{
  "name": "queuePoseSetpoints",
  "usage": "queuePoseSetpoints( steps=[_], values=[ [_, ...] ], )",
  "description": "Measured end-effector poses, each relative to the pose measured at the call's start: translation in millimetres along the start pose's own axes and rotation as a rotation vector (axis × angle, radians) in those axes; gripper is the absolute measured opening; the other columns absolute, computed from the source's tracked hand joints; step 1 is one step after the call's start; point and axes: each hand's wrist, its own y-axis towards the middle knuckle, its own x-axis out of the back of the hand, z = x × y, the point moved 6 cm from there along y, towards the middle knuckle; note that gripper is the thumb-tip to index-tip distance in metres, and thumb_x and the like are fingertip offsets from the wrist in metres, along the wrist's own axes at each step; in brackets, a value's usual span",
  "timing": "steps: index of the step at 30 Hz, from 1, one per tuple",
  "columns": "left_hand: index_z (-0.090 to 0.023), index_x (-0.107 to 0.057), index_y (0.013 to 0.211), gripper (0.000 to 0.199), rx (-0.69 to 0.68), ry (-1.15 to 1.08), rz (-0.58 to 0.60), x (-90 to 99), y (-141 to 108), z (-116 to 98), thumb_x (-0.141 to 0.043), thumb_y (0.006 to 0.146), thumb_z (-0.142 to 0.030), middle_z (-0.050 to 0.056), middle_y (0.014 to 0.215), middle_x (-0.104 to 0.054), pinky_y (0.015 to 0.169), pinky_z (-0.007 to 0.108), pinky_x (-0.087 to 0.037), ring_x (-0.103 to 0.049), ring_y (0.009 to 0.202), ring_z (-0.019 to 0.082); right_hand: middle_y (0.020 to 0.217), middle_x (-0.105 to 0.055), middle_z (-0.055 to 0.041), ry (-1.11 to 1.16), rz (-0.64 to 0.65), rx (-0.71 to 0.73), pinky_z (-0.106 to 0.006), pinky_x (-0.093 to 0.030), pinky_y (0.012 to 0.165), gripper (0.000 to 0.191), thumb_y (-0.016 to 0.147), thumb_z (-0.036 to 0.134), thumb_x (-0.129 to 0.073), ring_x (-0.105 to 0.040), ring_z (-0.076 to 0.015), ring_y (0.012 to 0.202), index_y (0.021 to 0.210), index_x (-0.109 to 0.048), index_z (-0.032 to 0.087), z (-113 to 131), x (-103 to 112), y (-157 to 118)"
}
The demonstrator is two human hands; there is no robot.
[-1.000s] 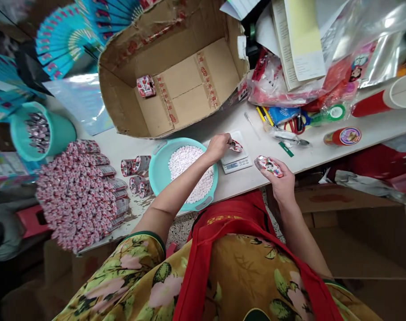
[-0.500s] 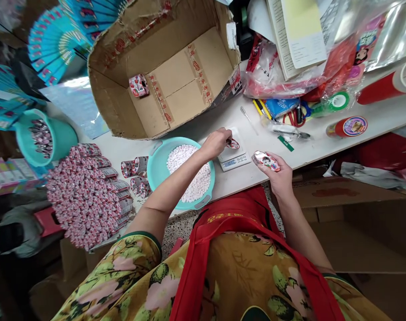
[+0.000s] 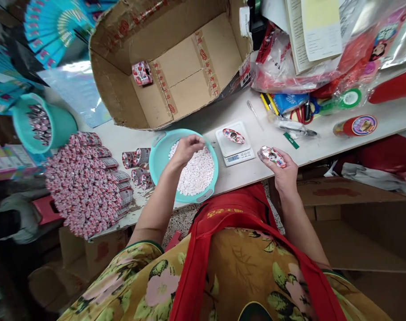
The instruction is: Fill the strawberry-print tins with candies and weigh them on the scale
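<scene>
1. The left hand (image 3: 188,147) was above white pellets (image 3: 198,176) in a turquoise bowl (image 3: 157,162), its fingers curled narrow; whether they pinched anything, I cannot tell.
2. The right hand (image 3: 285,174) held a patterned packet (image 3: 272,157), near the scale (image 3: 241,157).
3. An oval packet (image 3: 233,136) lay on the scale.
4. A cardboard box (image 3: 186,89) stood just beyond the bowl, one wrapped bundle (image 3: 142,73) inside.
</scene>
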Motion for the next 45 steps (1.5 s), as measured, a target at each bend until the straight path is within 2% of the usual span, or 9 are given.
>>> queuePoseSetpoints(
  steps=[3,6,14,21,27,32,36,41,45],
  values=[
    [-0.017,-0.069,0.081,0.009,0.067,0.312,0.011,28.2,-36,29,-0.066,0.073,-0.019,0.004,0.083,-0.071,0.079,0.032,-0.049,-0.063,0.080,0.019,0.108,-0.074,-0.0042,-0.003,-0.013,0.021,-0.045,-0.054,0.103,0.060,0.061,0.036,-0.090,-0.070,-0.0229,0.102,0.115,-0.072,0.019,-1,1,0],
    [-0.019,-0.073,0.088,0.013,-0.008,0.594,0.000,23.9,-44,27,-0.064,0.079,-0.018,0.007,0.100,-0.074,0.093,0.038,-0.048,-0.065,0.097,0.025,0.109,-0.074,-0.0044,0.003,-0.015,0.023,-0.044,-0.054,0.103,0.059,0.059,0.034,-0.090,-0.070,-0.0224,0.101,0.114,-0.073,0.019,1,-2,-2],
    [-0.016,-0.067,0.123,0.030,-0.412,0.825,-0.115,-79.3,17,-43,-0.058,0.096,-0.028,0.015,0.123,-0.064,0.101,0.043,-0.044,-0.056,0.114,0.029,0.109,-0.075,-0.0057,-0.053,-0.036,0.011,-0.044,-0.056,0.100,0.060,0.059,0.037,-0.090,-0.070,-0.0237,0.101,0.114,-0.073,0.019,7,-8,-6],
    [-0.018,-0.062,0.126,0.031,-0.584,0.894,0.220,-119.0,32,-46,-0.054,0.097,-0.021,0.016,0.125,-0.063,0.100,0.041,-0.044,-0.051,0.122,0.028,0.113,-0.074,-0.0071,-0.047,0.050,0.030,-0.043,-0.056,0.100,0.062,0.059,0.041,-0.090,-0.070,-0.0243,0.102,0.114,-0.071,0.020,12,-19,5],
    [-0.020,-0.059,0.129,0.035,-0.474,0.650,-0.064,-47.6,11,-53,-0.058,0.095,-0.026,0.011,0.126,-0.065,0.100,0.037,-0.042,-0.054,0.112,0.025,0.113,-0.073,-0.0071,-0.064,0.157,0.100,-0.044,-0.054,0.103,0.064,0.058,0.041,-0.090,-0.070,-0.0242,0.104,0.114,-0.070,0.019,10,-53,29],
    [-0.021,-0.057,0.132,0.039,-0.321,0.651,-0.357,46.4,-69,-39,-0.058,0.096,-0.035,0.012,0.125,-0.066,0.101,0.037,-0.043,-0.057,0.114,0.026,0.112,-0.073,-0.0081,-0.183,0.247,0.163,-0.045,-0.052,0.105,0.065,0.059,0.044,-0.089,-0.068,-0.0243,0.105,0.115,-0.070,0.017,6,-97,55],
    [-0.023,-0.055,0.134,0.050,0.116,0.732,-0.565,114.6,-149,11,-0.064,0.091,-0.045,0.013,0.123,-0.067,0.094,0.039,-0.047,-0.061,0.109,0.029,0.114,-0.072,-0.0094,-0.255,0.301,0.211,-0.047,-0.050,0.107,0.067,0.059,0.047,-0.087,-0.067,-0.0242,0.104,0.116,-0.069,0.016,2,-119,72],
    [-0.019,-0.056,0.130,0.053,0.643,0.775,-0.462,141.5,-203,95,-0.058,0.089,-0.054,0.019,0.114,-0.069,0.085,0.048,-0.049,-0.065,0.103,0.039,0.137,-0.059,-0.0150,-0.546,0.341,0.470,-0.051,-0.047,0.109,0.075,0.070,0.049,-0.080,-0.057,-0.0290,0.127,0.135,-0.058,0.019,23,-123,70],
    [-0.021,-0.051,0.136,0.061,0.686,0.663,-0.511,147.6,-211,122,-0.061,0.086,-0.053,0.019,0.119,-0.067,0.088,0.050,-0.048,-0.065,0.106,0.041,0.148,-0.051,-0.0140,-0.844,0.428,0.777,-0.054,-0.037,0.117,0.056,0.084,0.046,-0.071,-0.045,-0.0304,0.140,0.135,-0.059,0.026,47,-143,59]
  ],
)
